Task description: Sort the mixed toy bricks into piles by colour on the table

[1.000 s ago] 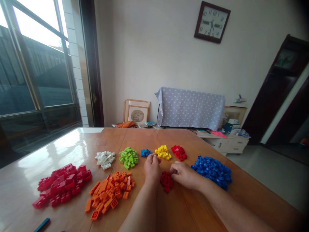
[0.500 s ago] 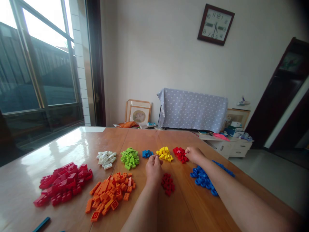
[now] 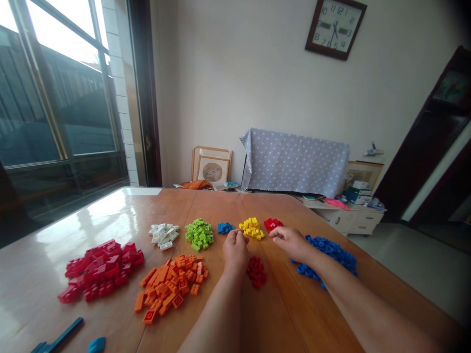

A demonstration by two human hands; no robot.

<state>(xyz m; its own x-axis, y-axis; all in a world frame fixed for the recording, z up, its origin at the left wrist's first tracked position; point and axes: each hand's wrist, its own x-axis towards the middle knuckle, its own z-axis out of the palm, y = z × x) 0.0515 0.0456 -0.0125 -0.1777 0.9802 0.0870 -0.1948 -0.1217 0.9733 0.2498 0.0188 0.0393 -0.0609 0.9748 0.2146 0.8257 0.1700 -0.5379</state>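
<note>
My left hand (image 3: 236,248) is closed over the middle of the table, fingertips pinched together; whatever they hold is hidden. Just beyond it lie a small pile of blue bricks (image 3: 225,228) and a pile of yellow bricks (image 3: 251,228). My right hand (image 3: 290,242) hovers in front of the bright red bricks (image 3: 273,224), thumb and fingers drawn together, and I cannot make out anything in them. Between my forearms sits a dark red pile of bricks (image 3: 256,272). Blue ring-like pieces (image 3: 333,252) lie beyond and under my right forearm.
Left of my hands are orange bricks (image 3: 167,289), crimson bricks (image 3: 103,269), lime green bricks (image 3: 199,234) and white bricks (image 3: 164,236). Teal pieces (image 3: 96,344) lie at the near left edge. Behind the wooden table (image 3: 206,203) stands a cabinet (image 3: 353,220) with a cloth-covered object (image 3: 294,162).
My right hand has drawn back from the bright red bricks, toward my left hand. My left hand stays nearly in place. The view has tilted slightly downward.
</note>
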